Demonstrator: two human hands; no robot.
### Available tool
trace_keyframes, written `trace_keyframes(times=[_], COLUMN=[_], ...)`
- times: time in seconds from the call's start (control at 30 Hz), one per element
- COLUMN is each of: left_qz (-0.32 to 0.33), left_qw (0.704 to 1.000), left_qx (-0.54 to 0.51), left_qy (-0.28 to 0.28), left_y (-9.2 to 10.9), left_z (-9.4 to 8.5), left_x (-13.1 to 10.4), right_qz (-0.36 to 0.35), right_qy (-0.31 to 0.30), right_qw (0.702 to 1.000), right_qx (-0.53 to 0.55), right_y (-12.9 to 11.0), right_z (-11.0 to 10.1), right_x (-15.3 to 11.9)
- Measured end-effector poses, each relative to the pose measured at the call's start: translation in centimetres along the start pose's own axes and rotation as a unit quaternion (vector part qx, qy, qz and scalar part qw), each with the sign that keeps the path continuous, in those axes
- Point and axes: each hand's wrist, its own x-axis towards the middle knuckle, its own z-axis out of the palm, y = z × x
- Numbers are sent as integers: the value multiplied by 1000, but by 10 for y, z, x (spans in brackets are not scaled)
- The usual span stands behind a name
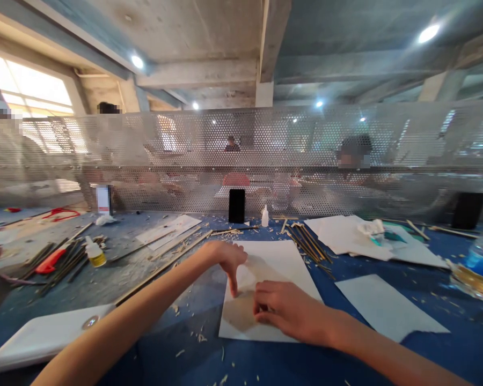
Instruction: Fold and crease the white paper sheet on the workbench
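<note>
Head view: the step looks like steadying a flat, white, rectangular paper sheet; the next move likely calls for even pressure. The sheet lies beneath the bare left hand, spread at ten o'clock, and bare right hand, curled at four, any grip hidden.

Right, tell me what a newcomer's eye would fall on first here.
Probably the left grip and right grip first, both at the white sheet in the picture's lower middle. Next, the perforated screen stretching across behind the blue table, with a dark upright slab in front of it near the center. Then the vivid red object among the dark sticks on the left.
</note>
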Motion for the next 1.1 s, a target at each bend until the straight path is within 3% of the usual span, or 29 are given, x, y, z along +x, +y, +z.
trace_keyframes(times=[0.17, 0.33, 0.43, 0.5, 0.57, 0.63, 0.7, 0.83, 1.1], left_qz=[-2, -1, 30, -8, -76, -66, -32, -14, -39], left_qw=[1000, 999, 998, 975, 903, 853, 838, 841, 852], left_qx=[27, 37, 17, 31, 64, 104, 129, 139, 90], left_qy=[-11, -5, 47, 219, 419, 508, 530, 522, 514], left_y=[-1, -4, -14, -25, -40, -57, -76, -107, -131], left_z=[2, 3, 5, 5, 5, 5, 6, 15, 27], left_x=[3, 0, 4, 14, 33, 55, 77, 105, 117], right_qz=[36, 5, 8, 9, 8, 7, 3, -5, -15], right_qy=[28, 0, -3, -8, -12, -12, -10, -14, -16], right_qw=[998, 1000, 1000, 1000, 1000, 1000, 999, 998, 997], right_qx=[-40, -9, -1, -3, -10, -21, -38, -65, -71], right_y=[5, -3, -8, -9, -10, -10, -11, -10, -8], right_z=[-2, -5, -8, -9, -10, -11, -11, -11, -11], right_x=[0, -1, -1, -1, -2, -3, -3, -4, -4])
